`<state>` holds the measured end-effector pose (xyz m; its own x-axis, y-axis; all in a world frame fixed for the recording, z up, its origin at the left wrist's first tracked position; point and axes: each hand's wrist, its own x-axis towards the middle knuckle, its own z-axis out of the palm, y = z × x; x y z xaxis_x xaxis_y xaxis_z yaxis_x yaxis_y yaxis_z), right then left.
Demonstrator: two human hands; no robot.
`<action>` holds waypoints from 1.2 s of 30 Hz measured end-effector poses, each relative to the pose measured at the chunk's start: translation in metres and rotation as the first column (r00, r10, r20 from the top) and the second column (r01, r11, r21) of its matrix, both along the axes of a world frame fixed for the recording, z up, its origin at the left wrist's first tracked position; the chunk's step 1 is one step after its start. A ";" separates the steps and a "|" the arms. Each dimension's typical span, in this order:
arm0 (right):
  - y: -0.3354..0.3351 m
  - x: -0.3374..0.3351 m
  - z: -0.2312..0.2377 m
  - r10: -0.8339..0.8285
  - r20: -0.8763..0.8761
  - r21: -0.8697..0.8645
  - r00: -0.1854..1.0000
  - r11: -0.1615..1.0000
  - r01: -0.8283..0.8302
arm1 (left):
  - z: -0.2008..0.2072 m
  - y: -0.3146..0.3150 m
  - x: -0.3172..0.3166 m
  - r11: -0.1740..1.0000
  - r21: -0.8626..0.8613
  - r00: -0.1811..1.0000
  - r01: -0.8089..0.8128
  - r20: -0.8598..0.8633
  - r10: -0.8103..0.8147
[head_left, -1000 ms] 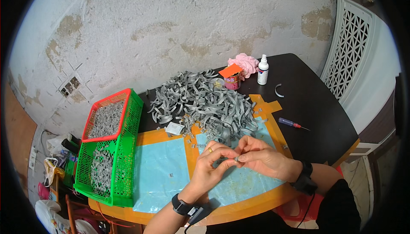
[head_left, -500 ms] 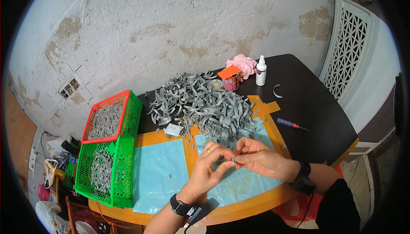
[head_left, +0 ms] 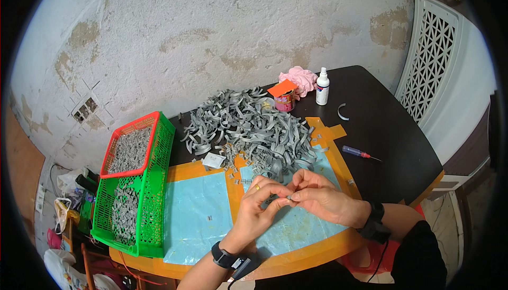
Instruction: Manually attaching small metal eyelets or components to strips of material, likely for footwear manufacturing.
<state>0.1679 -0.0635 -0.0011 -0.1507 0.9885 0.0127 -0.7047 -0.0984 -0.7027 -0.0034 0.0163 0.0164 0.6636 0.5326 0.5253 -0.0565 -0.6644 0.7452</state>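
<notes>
Fingertip to fingertip, my left hand (head_left: pixel 256 208) and my right hand (head_left: pixel 330 203) meet over the blue sheet at the near side of the table. Both are closed in a pinch on one small grey piece (head_left: pixel 289 197), mostly hidden by the fingers; its exact kind is too small to make out. Just beyond the hands lies a big heap of curved grey strips (head_left: pixel 248 123), with small grey pieces (head_left: pixel 233 155) scattered along its near edge. A single small grey piece (head_left: pixel 209 218) rests on the blue sheet (head_left: pixel 193 200) left of my left hand.
At the left, a green basket (head_left: pixel 153 200) and a red-rimmed basket (head_left: pixel 157 126) contain many small grey pieces. Behind the heap stand a can (head_left: pixel 285 102) under an orange card, pink cloth (head_left: pixel 300 81) and a white bottle (head_left: pixel 323 88). A screwdriver (head_left: pixel 355 151) lies at the right.
Both hands stay pinched on the small grey piece, with only slight finger movement. The whole view has shifted very slightly.
</notes>
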 end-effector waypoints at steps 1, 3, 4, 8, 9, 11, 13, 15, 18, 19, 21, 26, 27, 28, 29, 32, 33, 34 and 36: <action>-0.001 0.000 0.002 -0.006 0.017 0.011 1.000 1.000 0.006 | 0.001 -0.001 0.001 1.000 0.001 1.000 0.001 0.000 -0.001; -0.003 -0.001 0.004 -0.021 0.040 0.036 0.999 0.999 0.019 | 0.002 -0.003 0.002 0.999 -0.052 1.000 -0.014 0.014 0.015; -0.004 -0.001 0.004 -0.033 0.063 0.060 0.997 0.998 0.029 | 0.002 -0.004 0.002 0.999 -0.051 1.000 -0.015 0.014 0.016; -0.004 -0.003 0.006 -0.050 0.088 0.069 0.995 0.997 0.044 | 0.001 -0.005 0.002 0.998 -0.060 1.000 -0.014 0.025 0.016; -0.005 -0.003 0.008 -0.060 0.103 0.076 0.993 0.996 0.053 | 0.001 -0.005 0.001 0.997 -0.077 0.999 -0.013 0.035 0.016; -0.005 -0.003 0.009 -0.074 0.120 0.084 0.990 0.994 0.064 | 0.001 -0.005 0.001 0.996 -0.087 0.999 -0.009 0.039 0.013; -0.005 -0.002 0.007 -0.071 0.140 0.088 0.988 0.994 0.059 | 0.002 -0.005 0.000 0.995 -0.096 0.999 -0.007 0.044 0.012; -0.004 -0.002 0.008 -0.060 0.138 0.097 0.989 0.994 0.047 | 0.002 -0.005 0.000 0.996 -0.088 0.999 -0.004 0.049 0.008; -0.003 -0.001 0.009 -0.039 0.143 0.108 0.989 0.994 0.024 | 0.003 -0.003 -0.001 0.997 -0.073 0.999 0.016 0.047 -0.013; -0.004 0.000 0.010 -0.032 0.149 0.111 0.988 0.994 0.016 | 0.003 -0.003 -0.002 0.997 -0.073 0.999 0.015 0.049 -0.012; -0.004 0.001 0.009 -0.018 0.155 0.120 0.988 0.993 -0.001 | 0.004 -0.002 -0.002 0.998 -0.049 0.999 0.039 0.036 -0.037; -0.001 0.001 0.005 0.001 0.127 0.107 0.992 0.994 -0.015 | 0.004 0.001 -0.003 0.997 -0.050 0.999 0.054 0.001 -0.054; 0.001 0.001 0.006 -0.006 0.139 0.102 0.990 0.995 -0.009 | 0.004 0.002 -0.004 0.997 -0.053 0.998 0.058 -0.017 -0.059; 0.002 0.002 0.006 -0.013 0.151 0.097 0.988 0.995 -0.002 | 0.006 0.001 -0.003 0.997 -0.053 0.998 0.059 -0.016 -0.060; 0.003 0.004 0.007 -0.015 0.151 0.097 0.988 0.995 0.000 | 0.008 0.000 -0.001 0.993 -0.121 1.000 0.014 -0.001 -0.015; 0.005 0.009 0.010 -0.146 0.309 0.232 0.940 0.970 0.074 | 0.004 0.002 -0.002 0.968 -0.249 0.998 -0.031 0.038 0.042; 0.004 0.009 0.011 -0.159 0.345 0.261 0.925 0.963 0.069 | 0.005 0.003 -0.004 0.974 -0.228 1.000 -0.010 0.013 0.013; 0.003 0.010 0.012 -0.172 0.379 0.289 0.909 0.956 0.060 | 0.005 0.003 -0.005 0.978 -0.208 1.000 0.010 -0.014 -0.013; 0.005 0.010 0.011 -0.201 0.395 0.330 0.896 0.942 0.066 | 0.006 0.003 -0.004 0.977 -0.213 1.000 0.009 0.003 -0.008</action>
<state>0.1782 -0.0584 0.0094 -0.0751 0.9579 0.2772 -0.3300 0.2384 -0.9134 -0.0078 0.0189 0.0226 0.6677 0.6268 0.4016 -0.0631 -0.4899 0.8695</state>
